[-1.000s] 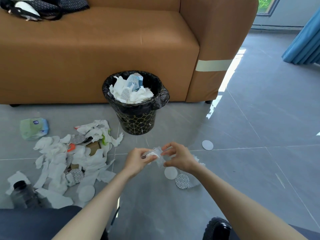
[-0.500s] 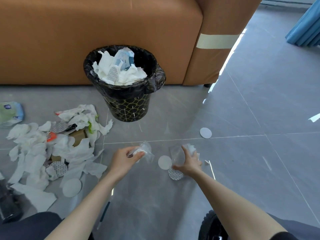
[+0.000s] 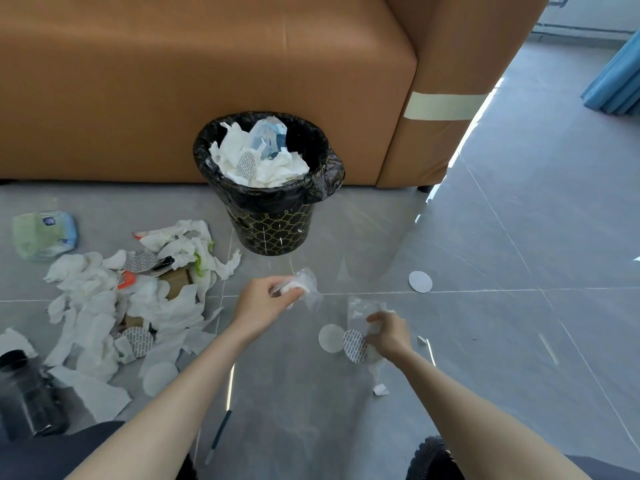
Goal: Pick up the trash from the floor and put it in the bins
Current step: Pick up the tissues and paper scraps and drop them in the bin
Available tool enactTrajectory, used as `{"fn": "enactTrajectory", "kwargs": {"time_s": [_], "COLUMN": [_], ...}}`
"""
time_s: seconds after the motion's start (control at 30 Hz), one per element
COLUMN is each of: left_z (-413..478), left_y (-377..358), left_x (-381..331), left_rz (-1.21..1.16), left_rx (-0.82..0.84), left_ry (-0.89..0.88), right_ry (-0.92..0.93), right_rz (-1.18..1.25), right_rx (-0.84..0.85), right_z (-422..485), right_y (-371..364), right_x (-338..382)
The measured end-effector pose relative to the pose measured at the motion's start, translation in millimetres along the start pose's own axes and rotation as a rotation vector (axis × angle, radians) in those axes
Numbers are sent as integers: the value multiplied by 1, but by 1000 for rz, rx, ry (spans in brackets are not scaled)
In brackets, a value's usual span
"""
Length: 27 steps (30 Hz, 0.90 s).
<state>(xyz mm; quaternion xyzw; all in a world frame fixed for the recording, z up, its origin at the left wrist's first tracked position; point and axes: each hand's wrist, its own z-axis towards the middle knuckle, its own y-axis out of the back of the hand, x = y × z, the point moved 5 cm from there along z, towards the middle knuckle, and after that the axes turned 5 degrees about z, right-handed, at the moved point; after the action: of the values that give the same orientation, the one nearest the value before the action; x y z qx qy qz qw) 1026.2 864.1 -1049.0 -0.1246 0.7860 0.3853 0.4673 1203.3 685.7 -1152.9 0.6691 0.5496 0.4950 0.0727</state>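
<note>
Two grips were busy in the head view. The left grip (image 3: pixel 266 299) pinched a wad (image 3: pixel 301 287) of white tissue in crinkled clear film, held off the floor (image 3: pixel 519 341) just in front of the bin (image 3: pixel 273 226). The right grip (image 3: pixel 389 336) was down low, its fingers curled onto a clear wrapper (image 3: pixel 363 308). The wrapper lay touching a dotted round seal (image 3: pixel 354 345), just beside a plain white disc (image 3: pixel 330 337).

The step in hand, by my read, was to gather that wrapper and then bin both loads. To do it well:
- close fully on the film before lifting, since it looked thin and likely to slip
- take the seal and disc in the same pass if they fit
- drop over the bin's darker right side, since tissue was heaped near the rim

The trash was mostly torn white tissue in a big pile (image 3: pixel 104 306) left of the bin. A second disc (image 3: pixel 420 281) lay apart to the right and a small scrap (image 3: pixel 380 389) sat by the right forearm. A green-blue pack (image 3: pixel 43 233) lay far left and a dark jar (image 3: pixel 24 396) stood lower left. It all looked light and crushable, and plenty was left to pick up.
</note>
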Motion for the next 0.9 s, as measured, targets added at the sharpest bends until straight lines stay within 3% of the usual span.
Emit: {"fn": "enactTrajectory", "kwargs": {"time_s": [0.17,0.37,0.47,0.67,0.8,0.9], "left_z": [23,62,84,131,143,141], "left_y": [46,119,145,155,149,145], "left_x": [-64,-117,-126,-125,-131,-134], "left_rz": [-6,86,22,-154,-149,-124], "left_rx": [-48,-233,-288,-284,-204,-98], "left_ry": [-111,-43,29,122,90,66], "right_ry": [122,332,340,356,384,369], "right_rz": [201,397,546,698,726,598], "right_rx": [-55,-104,-102,-74,-94,32], "right_z": [-12,-17,-7,23,41,54], "right_y": [55,113,126,112,90,70], "right_x": [78,196,249,328,360,371]}}
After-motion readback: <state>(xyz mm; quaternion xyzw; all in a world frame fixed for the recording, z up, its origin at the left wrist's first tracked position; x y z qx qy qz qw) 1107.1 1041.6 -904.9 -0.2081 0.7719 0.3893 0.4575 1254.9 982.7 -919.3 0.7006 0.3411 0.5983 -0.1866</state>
